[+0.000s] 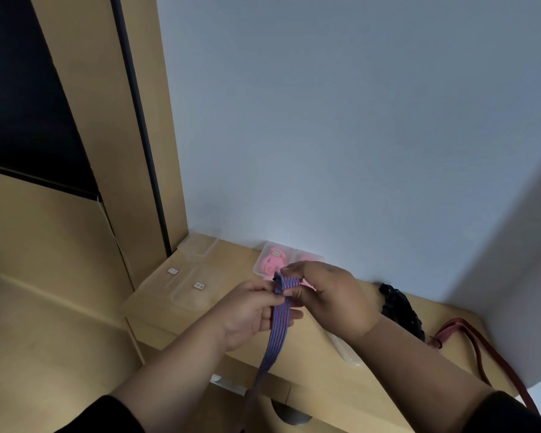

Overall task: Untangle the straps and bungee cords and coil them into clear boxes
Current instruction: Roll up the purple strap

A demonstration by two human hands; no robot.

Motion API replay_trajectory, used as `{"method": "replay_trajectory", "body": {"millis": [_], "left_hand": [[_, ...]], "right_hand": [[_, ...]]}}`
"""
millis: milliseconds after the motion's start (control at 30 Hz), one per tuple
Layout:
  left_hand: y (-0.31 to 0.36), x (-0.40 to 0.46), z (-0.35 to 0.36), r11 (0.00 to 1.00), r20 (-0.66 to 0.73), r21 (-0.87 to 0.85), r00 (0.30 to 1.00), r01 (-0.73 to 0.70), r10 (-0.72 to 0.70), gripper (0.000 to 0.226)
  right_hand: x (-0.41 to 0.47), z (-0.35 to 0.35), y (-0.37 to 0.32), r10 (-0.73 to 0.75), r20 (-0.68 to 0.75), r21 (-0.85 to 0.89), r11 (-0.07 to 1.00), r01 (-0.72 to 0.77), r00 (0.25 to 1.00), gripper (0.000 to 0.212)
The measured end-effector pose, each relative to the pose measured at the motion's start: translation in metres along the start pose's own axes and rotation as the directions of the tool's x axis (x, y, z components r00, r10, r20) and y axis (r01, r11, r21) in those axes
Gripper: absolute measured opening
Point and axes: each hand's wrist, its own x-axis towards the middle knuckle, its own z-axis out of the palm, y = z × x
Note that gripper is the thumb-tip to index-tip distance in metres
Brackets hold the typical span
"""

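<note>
1. Head view: both hands work a blue-and-red striped strap (pixel 281 320) above the wooden desk (pixel 322 367). The left hand (pixel 250 314) pinches it near the top; the right hand (pixel 331 295) pinches the folded end, starting a coil. Its tail hangs toward 6 o'clock.
2. Done, judging by contents: a clear box (pixel 260 265) at 12 o'clock already holds pink straps (pixel 270 262).
3. Left: this strap, a black cord bundle (pixel 400 310) and a dark red strap (pixel 481 345) at 3 o'clock; lidded clear boxes (pixel 181 289) wait at 10 o'clock.

Blue-and-red striped strap (pixel 281 314); pink coil (pixel 270 263) in clear box (pixel 260 266); dark-red strap (pixel 481 348) — tan desk (pixel 325 364).
</note>
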Motion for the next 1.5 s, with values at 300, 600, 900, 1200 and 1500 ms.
{"method": "replay_trajectory", "body": {"millis": [300,600,900,1200,1500], "left_hand": [[-0.001,-0.004,0.002,0.995,0.106,-0.1,0.994,-0.02,0.03,0.034],[-0.003,-0.001,-0.004,0.999,0.057,0.009,0.998,-0.036,0.035,0.021],[-0.003,0.002,0.008,0.969,0.11,0.242,0.994,-0.045,0.019,0.019],[-0.022,0.003,0.011,0.996,-0.005,0.088,1.0,0.0,0.001,0.021],[-0.013,0.006,0.015,0.969,-0.011,0.191,0.987,-0.153,0.158,0.013]], "right_hand": [[-0.01,0.01,0.014,-0.134,0.064,0.017,0.991,0.133,0.989,0.028],[-0.019,0.004,0.02,0.023,-0.051,0.069,0.997,-0.02,0.998,0.034],[-0.008,0.0,0.019,0.372,0.264,0.275,0.855,-0.439,0.89,0.029],[-0.007,0.002,0.01,0.391,0.068,0.399,0.832,-0.384,0.918,0.045],[-0.005,-0.004,0.011,0.368,0.211,0.295,0.859,-0.418,0.906,0.03]]}}
